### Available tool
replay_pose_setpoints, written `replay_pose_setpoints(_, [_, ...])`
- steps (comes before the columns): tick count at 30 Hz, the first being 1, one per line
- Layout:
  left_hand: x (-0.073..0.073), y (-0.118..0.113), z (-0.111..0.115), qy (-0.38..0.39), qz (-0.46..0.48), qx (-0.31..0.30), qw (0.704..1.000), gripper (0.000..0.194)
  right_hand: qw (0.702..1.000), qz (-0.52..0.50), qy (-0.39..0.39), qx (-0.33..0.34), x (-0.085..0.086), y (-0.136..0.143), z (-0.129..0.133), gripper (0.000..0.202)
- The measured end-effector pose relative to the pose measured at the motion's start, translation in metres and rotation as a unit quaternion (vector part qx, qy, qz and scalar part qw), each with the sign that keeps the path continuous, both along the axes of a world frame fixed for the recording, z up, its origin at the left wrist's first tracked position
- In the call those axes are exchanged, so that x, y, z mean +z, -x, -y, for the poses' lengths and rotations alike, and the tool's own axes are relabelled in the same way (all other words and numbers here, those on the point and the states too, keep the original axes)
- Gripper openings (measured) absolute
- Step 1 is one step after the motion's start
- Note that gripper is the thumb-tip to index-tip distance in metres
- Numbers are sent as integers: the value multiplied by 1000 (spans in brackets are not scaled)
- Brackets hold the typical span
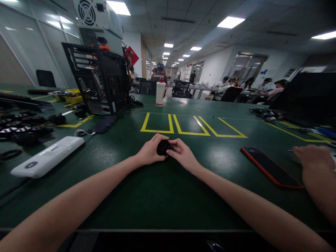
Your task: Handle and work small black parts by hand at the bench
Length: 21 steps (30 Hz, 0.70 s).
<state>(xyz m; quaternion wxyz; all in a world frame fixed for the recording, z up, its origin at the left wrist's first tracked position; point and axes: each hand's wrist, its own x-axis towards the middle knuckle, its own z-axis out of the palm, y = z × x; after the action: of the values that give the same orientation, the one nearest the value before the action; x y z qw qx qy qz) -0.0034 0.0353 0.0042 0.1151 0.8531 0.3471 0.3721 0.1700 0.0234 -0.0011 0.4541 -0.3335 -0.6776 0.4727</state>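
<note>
A small black rounded object [163,147] is between my two hands over the middle of the green table [168,196]; its exact kind is unclear. My left hand [152,150] wraps round its left side, fingers over the top and thumb below. From the right, my right hand [182,154] pinches its edge between thumb and fingertips. Beyond the hands, yellow tape outlines [157,132] mark the tabletop.
To the left lie a white power strip [49,155] and dark cables; an open black computer case [105,80] stands behind. A white bottle [160,93] stands farther back. At right, an orange-edged phone [270,166] lies near another person's hand [313,157].
</note>
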Motion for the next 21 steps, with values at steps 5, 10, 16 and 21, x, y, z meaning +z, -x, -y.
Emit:
replay_pose_setpoints(5, [2,0,0,0,-7,-2,1000,57,999,10,-30,-41,0,1,-4,17])
replay_pose_setpoints(10, [3,1,1,5,-9,-9,1000,56,1000,16,20,-18,-1,-2,-6,33])
replay_pose_setpoints(16, [1,1,0,1,3,-6,1000,57,999,-24,20,16,-2,-1,0,29])
replay_pose_setpoints(21, [1,0,0,2,1,0,1000,57,1000,-15,-11,-21,-2,2,-4,17])
